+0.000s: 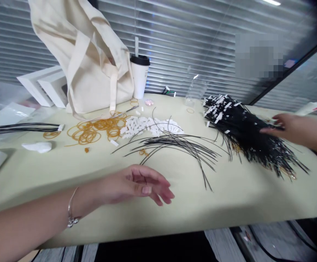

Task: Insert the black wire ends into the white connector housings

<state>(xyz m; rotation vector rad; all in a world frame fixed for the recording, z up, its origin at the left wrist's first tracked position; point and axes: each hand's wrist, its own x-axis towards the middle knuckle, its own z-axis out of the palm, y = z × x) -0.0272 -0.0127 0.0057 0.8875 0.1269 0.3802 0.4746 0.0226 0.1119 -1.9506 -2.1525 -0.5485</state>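
My left hand (144, 185) hovers over the near part of the table, fingers loosely curved and apart, holding nothing. Beyond it lies a loose fan of thin black wires (172, 143). A pile of small white plastic connectors (150, 125) sits behind those wires, with a tangle of yellow-brown rubber bands (98, 129) to its left. At the right, my right hand (297, 127) is beside a thick heap of black wires with white connectors (237, 127). Its thumb and fingers are apart over the heap's right side; whether they touch it I cannot tell.
A cream cloth bag (98, 80) and a lidded paper cup (140, 76) stand at the back, against the blinds. A clear plastic container (195, 91) is farther right. White boxes (51, 87) and a black wire bundle (24, 128) lie left.
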